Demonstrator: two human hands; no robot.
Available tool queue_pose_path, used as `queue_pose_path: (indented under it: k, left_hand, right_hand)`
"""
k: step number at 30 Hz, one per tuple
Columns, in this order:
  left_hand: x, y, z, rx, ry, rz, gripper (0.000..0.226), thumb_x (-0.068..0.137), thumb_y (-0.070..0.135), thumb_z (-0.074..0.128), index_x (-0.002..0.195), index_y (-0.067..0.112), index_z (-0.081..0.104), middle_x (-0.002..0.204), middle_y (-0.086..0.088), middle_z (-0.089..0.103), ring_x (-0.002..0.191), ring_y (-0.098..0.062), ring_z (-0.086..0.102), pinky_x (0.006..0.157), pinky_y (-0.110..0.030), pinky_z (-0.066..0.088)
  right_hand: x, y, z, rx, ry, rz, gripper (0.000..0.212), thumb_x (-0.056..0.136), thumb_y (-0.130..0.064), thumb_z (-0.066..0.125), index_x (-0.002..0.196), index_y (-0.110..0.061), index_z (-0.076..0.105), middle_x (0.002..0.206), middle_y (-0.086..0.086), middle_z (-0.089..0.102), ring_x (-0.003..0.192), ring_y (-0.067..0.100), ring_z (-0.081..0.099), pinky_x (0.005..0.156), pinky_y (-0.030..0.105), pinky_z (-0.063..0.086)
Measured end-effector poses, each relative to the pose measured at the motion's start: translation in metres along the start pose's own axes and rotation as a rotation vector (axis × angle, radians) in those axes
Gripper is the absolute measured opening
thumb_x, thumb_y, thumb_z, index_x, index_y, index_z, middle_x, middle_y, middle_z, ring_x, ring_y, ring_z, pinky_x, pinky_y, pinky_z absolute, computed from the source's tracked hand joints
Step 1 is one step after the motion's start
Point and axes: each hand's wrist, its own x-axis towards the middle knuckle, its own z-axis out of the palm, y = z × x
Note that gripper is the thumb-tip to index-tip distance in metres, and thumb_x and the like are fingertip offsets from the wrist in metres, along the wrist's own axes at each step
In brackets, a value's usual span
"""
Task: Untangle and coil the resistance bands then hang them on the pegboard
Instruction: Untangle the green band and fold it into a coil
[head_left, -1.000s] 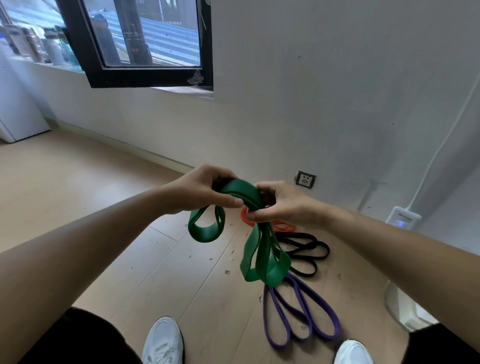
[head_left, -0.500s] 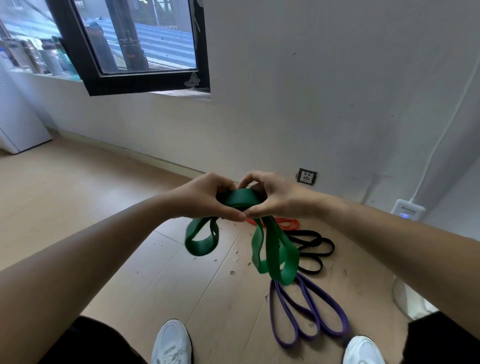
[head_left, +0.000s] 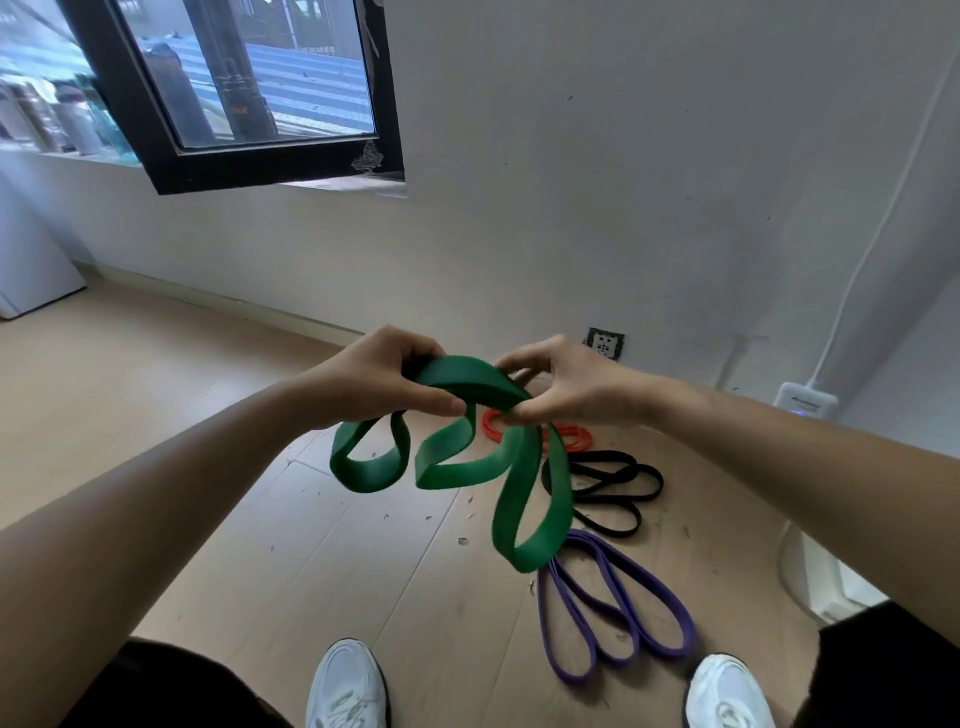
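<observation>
gripping both hands on a wide, flat, matte green band in drooping loops.

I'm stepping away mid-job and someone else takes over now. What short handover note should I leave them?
The left hand grips the green band at its top; the right hand pinches it alongside. Its loops hang midair. The orange band, black band and purple band lie looped on the floor. No pegboard in view, nothing hung. To do: finish coiling green, hang all four.

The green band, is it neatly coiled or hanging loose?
Hanging loose: the green band droops in three uneven loops from the left hand and right hand gripping it.
</observation>
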Motion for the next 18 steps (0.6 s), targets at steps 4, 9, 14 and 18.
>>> queue_pose_path:
  k: [4,9,14,18]
  left_hand:
    - [0.000,-0.002,0.001,-0.006,-0.067,-0.024,0.035,0.062,0.048,0.085,0.084,0.022,0.077,0.072,-0.016,0.063,0.064,-0.024,0.055,0.065,-0.042,0.042]
    - [0.001,0.000,0.004,-0.075,-0.051,-0.051,0.068,0.062,0.053,0.087,0.103,0.001,0.073,0.078,-0.018,0.056,0.070,-0.025,0.049,0.070,-0.043,0.037]
    - [0.000,0.002,0.002,-0.183,-0.055,-0.053,0.083,0.053,0.055,0.093,0.109,-0.002,0.071,0.084,-0.016,0.060,0.075,-0.028,0.055,0.072,-0.042,0.043]
    - [0.000,0.004,0.005,-0.223,0.002,-0.041,0.051,0.062,0.034,0.090,0.102,0.004,0.076,0.079,-0.012,0.064,0.074,-0.026,0.057,0.068,-0.036,0.044]
  right_hand:
    - [0.002,-0.011,-0.009,-0.141,0.050,-0.046,0.034,0.083,-0.007,0.072,0.116,-0.016,0.072,0.102,-0.002,0.074,0.087,0.004,0.070,0.084,0.031,0.058]
    - [0.007,-0.005,-0.012,-0.096,0.050,-0.039,0.022,0.085,-0.008,0.075,0.106,-0.012,0.069,0.087,0.009,0.073,0.076,0.023,0.071,0.077,0.046,0.059]
    - [0.006,0.005,0.003,0.200,-0.049,0.007,0.039,0.088,-0.011,0.075,0.126,-0.015,0.067,0.106,0.014,0.074,0.100,0.030,0.070,0.094,0.040,0.058]
    - [0.006,0.005,0.008,0.425,-0.176,0.052,0.043,0.091,0.004,0.063,0.131,-0.010,0.063,0.114,0.009,0.072,0.107,0.016,0.068,0.092,0.026,0.054]
